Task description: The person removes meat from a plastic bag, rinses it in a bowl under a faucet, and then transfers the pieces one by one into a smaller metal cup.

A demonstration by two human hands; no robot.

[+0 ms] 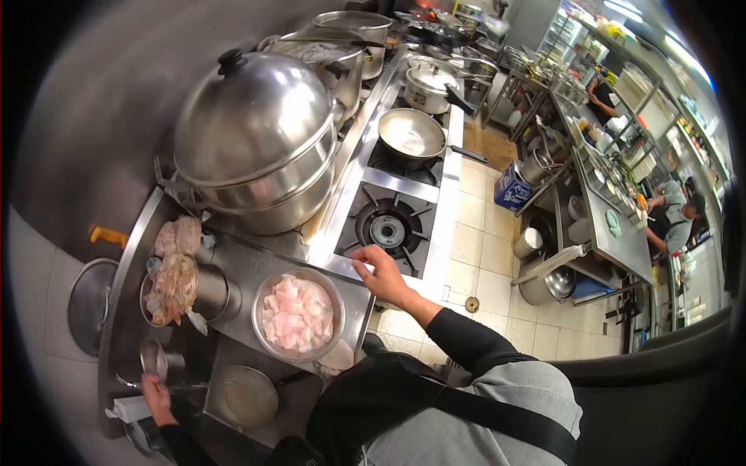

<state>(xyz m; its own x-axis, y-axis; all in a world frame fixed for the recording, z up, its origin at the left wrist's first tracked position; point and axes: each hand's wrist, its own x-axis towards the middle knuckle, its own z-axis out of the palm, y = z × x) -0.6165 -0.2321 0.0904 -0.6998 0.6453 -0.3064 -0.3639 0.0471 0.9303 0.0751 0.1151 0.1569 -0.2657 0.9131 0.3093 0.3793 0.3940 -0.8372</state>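
1. Fisheye view; the dark rim cuts off every corner, and the person's own torso blocks the near edge of the worktop (249,268).
2. Left hand (155,398) sits low at the frame's bottom left, by a small metal cup (154,359) and a white roll (130,407). Fingers are partly hidden and small; whether it grips anything cannot be told.
3. Right hand (381,273) is open, fingers loosely spread, holding nothing, resting at the front edge of the stove (431,233) just beside the unlit burner (386,229). Black sleeve runs back to the body.
4. Bowl (298,314): round, shiny steel, filled with pale pink raw meat pieces, wet-looking. It stands on the worktop between the two hands, nearer the right.
5. Left of it, a steel pot (214,291) holds bagged meat under crinkled clear plastic; more wrapped pieces lie behind it. Contents hard to make out.
6. A pan (245,394) with a dull, greyish inside lies near the bottom edge, its handle half hidden by the apron.
7. Steamer (256,147): large, domed, brushed steel, black knob, stacked tiers.
8. Wok (412,136) on the next burner, pale liquid inside, long dark handle.
9. Floor (486,256): beige square tiles.
10. Far right, other people at a steel counter; tiny and blurred.
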